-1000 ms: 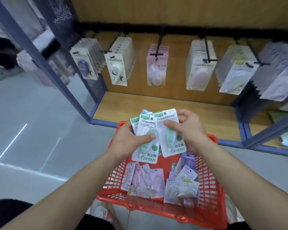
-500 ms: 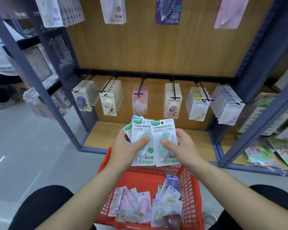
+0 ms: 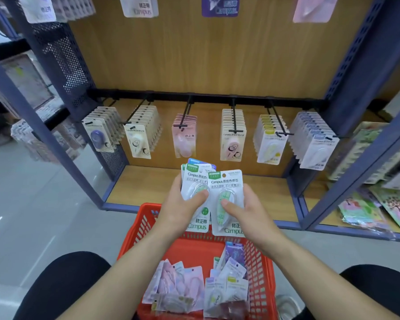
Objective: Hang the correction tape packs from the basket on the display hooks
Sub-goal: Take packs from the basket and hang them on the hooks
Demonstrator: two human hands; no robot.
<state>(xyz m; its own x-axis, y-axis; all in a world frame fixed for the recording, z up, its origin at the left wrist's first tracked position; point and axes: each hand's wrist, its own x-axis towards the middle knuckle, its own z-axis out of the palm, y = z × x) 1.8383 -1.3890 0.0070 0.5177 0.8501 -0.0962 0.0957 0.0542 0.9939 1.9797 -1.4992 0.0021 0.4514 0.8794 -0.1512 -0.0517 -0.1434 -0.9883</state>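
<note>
My left hand point(image 3: 179, 210) grips a small stack of green correction tape packs point(image 3: 194, 179), thumb across the front one. My right hand point(image 3: 246, 210) holds a single green pack point(image 3: 226, 181) beside and slightly in front of that stack, thumb on its blister. Both hands are above the far rim of the red basket point(image 3: 139, 229), which holds several more packs point(image 3: 185, 287) in pink, purple and white. Beyond them a black rail carries display hooks point(image 3: 234, 116) loaded with hanging packs point(image 3: 232, 142).
Blue shelf uprights point(image 3: 44, 135) frame the wooden bay on both sides. More packs hang from an upper row point(image 3: 139, 6). A neighbouring shelf at the right holds colourful flat packets point(image 3: 379, 211). My dark-clothed knees point(image 3: 62, 287) flank the basket on the grey floor.
The camera has tilted up, so the hook row and an upper row now show. My right hand has drawn one green pack a little apart from the stack in my left hand.
</note>
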